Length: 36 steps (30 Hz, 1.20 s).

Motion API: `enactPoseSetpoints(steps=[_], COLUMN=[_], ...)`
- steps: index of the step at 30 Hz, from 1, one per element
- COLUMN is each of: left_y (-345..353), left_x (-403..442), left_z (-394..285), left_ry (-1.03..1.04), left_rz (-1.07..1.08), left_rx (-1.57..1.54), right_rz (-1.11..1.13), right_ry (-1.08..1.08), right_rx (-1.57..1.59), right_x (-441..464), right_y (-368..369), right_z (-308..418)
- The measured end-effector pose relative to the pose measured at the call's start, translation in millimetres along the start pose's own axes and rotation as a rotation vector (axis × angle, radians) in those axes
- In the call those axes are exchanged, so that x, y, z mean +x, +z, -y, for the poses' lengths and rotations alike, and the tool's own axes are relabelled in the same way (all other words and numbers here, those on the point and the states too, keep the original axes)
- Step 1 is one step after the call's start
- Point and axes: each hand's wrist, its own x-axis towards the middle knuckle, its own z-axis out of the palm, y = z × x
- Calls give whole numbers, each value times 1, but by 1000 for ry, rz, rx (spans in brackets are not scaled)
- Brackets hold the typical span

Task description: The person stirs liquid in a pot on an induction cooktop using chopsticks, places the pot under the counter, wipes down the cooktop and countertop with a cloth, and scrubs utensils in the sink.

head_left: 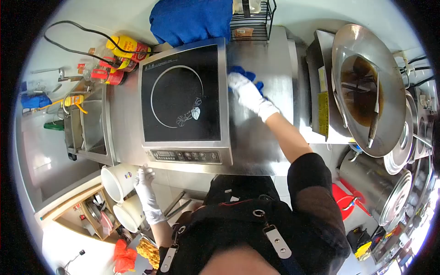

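My right hand (250,94), in a white glove, presses a bunched blue cloth (243,72) against the steel counter (256,142). The cloth shows past the fingers on the far and right sides; part of it is hidden under the palm. Just left of that hand stands an induction cooker (183,96) with a black glass top, a white ring marking and a front control panel. My left hand (145,181), also white-gloved, hangs at the counter's front edge below the cooker's left corner. Its fingers are loosely bent and slightly apart, with nothing visible in them.
Yellow and red bottles (126,48) stand behind the cooker at left, near a sink (94,126). At the back are a blue cloth bundle (190,20) and a black wire rack (252,23). A large wok (341,50) holding brown liquid sits right. White buckets (117,181) stand below left.
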Motion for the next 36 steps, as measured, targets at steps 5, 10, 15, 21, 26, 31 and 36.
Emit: enactPoseSetpoints(steps=[5,10,15,21,26,31,36], left_y=[8,8,-3,-5,-23,-17,-21], left_x=[-12,-22,-29,-42,-33,-33,-38], left_z=[-11,-13,6,9,21,20,25], left_ry=[7,6,-61,-123,-165,-141,-176], left_rz=[67,64,21,-41,-57,-64,-72], left_rx=[-33,-69,-138,-114,-218,-204,-166], right_rz=[144,322,-135,-70,190,112,199], right_ry=[-6,141,390,72,-89,68,134], right_rx=[267,657,617,-1,48,-171,-266], right_x=[-93,-155,-59,-22,-102,-29,-86], right_y=[-38,-59,-92,-12,-32,-9,-5], right_z=[85,119,67,16,93,55,94])
